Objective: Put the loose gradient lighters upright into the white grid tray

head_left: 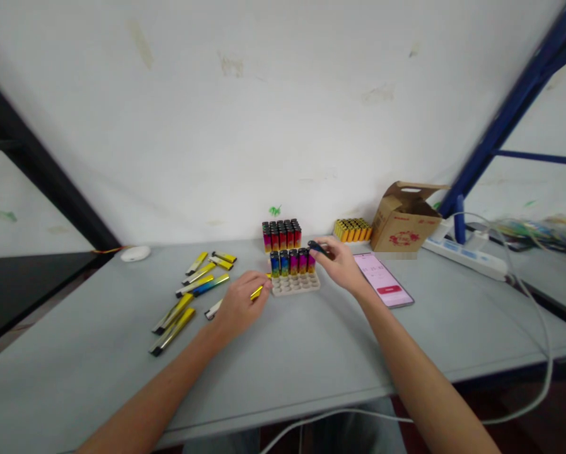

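A pale tray (296, 288) with round holes bears several upright cylinders (291, 263) with black tops and blue, yellow, purple and pink bodies. My right hand (338, 263), at the tray's right end, pinches a dark, tilted cylinder (319, 248). Its kind is too small to make out. At the tray's left edge, my left hand (245, 297) is closed around a shiny yellow strip (257, 292); the fingers hide part of it. A white strip with a black end (213, 309) shows beside that hand. More flat yellow strips with black ends (172, 331) lie loose to the left.
Red and pink cylinders (282, 237) stand in rows behind the tray. A block of orange cylinders (353, 231), an open cardboard box (403, 224) and a power strip (472, 257) are along the wall. A phone (384, 280) lies right; a white case (135, 253) lies left.
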`<state>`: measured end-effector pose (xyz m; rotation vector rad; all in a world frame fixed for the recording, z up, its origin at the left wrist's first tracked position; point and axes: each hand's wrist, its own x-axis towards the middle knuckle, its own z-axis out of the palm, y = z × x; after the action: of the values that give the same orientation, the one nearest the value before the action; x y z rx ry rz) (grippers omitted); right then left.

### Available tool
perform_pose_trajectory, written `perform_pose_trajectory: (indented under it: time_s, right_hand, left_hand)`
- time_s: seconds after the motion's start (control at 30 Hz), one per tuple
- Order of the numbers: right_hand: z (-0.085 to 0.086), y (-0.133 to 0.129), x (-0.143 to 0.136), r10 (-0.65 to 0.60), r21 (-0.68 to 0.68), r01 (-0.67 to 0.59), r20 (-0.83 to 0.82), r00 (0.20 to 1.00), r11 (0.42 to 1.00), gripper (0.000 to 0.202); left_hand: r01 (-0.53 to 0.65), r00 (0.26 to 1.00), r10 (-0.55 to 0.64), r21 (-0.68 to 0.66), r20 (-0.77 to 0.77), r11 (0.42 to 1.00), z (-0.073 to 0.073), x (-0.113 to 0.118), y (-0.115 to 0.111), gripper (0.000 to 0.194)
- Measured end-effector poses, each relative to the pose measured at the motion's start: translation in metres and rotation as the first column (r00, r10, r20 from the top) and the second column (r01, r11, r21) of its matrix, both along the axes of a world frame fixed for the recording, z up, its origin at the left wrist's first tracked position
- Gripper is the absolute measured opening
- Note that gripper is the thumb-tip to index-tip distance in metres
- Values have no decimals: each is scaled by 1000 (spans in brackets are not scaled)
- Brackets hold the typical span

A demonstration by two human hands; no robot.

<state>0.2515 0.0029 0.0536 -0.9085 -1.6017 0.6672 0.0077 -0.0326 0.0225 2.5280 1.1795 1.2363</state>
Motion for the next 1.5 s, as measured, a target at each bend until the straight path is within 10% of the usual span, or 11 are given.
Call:
perform_pose_trajectory:
  time_s: [0.13,0.77,1.5]
  right_hand:
    - [-4,6,9,-122,156,106,97,988,982,13]
    - [-11,7,23,19,54,-42,371,928,998,23]
    - [-14,7,17,-304,273,216,339,891,937,17]
  left_hand:
    - [18,1000,-18,-29,2,999,1,1,-2,26]
    - [-167,972,158,-40,-172,985,-4,-15,15,19]
    - [-35,908,-63,-224,-415,974,16,-51,19,27]
